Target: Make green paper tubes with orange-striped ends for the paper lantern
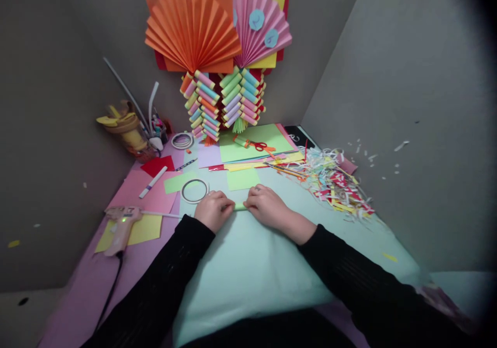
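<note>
A small rolled green paper tube lies level between my two hands, just above or on the pale blue table cover. My left hand pinches its left end, and my right hand pinches the right end. Fingers hide both ends of the roll. Behind the hands lies a flat light green paper piece. A roll of tape rests close to the left hand, with another green paper piece beyond it.
At left, a pink glue gun lies on yellow paper, its cord trailing forward. A white marker is behind it. Shredded paper heaps at right. Red scissors rest on stacked paper. An orange paper fan hangs at the back wall.
</note>
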